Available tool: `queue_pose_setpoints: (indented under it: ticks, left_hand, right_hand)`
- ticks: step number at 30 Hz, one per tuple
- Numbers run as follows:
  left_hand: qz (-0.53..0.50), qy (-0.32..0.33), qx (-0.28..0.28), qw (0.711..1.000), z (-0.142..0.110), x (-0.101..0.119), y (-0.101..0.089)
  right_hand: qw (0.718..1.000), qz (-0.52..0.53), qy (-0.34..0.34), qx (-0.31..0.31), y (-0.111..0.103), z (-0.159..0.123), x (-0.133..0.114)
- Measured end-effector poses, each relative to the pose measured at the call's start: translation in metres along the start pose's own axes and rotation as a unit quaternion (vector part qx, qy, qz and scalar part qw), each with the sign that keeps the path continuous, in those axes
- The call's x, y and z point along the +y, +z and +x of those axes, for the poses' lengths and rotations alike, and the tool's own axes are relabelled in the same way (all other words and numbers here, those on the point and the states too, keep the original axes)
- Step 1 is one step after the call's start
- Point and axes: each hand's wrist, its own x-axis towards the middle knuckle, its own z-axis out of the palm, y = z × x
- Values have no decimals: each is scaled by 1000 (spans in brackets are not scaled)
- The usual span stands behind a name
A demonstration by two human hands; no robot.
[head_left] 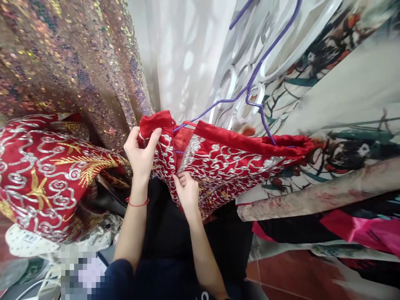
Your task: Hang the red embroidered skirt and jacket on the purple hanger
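Note:
A red skirt with silver and gold embroidery hangs from a purple wire hanger. Its plain red waistband is parted by an opening on the left side. My left hand pinches the waistband to the left of this opening, thumb in front and fingers partly behind the cloth. Lower down, my right hand has its fingers closed on the edge at the bottom of the opening. Whatever small fastening may lie under those fingertips is hidden.
Another red embroidered garment is heaped at the left. Behind hangs a sequined cloth, beside a pale curtain. A white openwork panel and flower-patterned fabric stand at the right, above a tiled floor.

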Motion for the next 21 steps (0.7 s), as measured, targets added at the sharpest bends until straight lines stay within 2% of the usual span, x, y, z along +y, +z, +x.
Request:
queue_pose_setpoints:
  ticks: [4, 8, 10, 12, 14, 16, 19, 20, 21]
  left_hand:
    - [26, 8, -1, 1000, -1, 0, 2]
    - [57, 16, -20, 998, 1, -4, 1]
    - [81, 28, -43, 995, 4, -8, -3]
    - [118, 57, -84, 988, 7, -11, -9]
    - [158, 90, -130, 975, 4, -12, -17]
    - [193, 100, -146, 965, -9, -11, -27]
    - [245, 57, -127, 959, -48, -11, -41]
    - [258, 31, -146, 954, -63, -12, -45]
    - [261, 1, -206, 943, -77, -14, -48]
  right_hand:
    - [997, -80, 7, -12, -4, -2, -13]
    - [997, -65, 27, -10, -1, -4, -21]
    - [999, -13, 45, -8, -2, -4, -21]
    - [995, 83, 58, -15, -4, -3, -19]
    - [973, 214, 73, -48, -6, -2, -13]
    - [938, 318, 96, -97, -6, -2, -7]
    - [905, 378, 118, -153, -4, -2, -2]
    - [898, 390, 121, -164, -4, -2, -2]
    - [892, 399, 121, -175, -4, -3, -2]
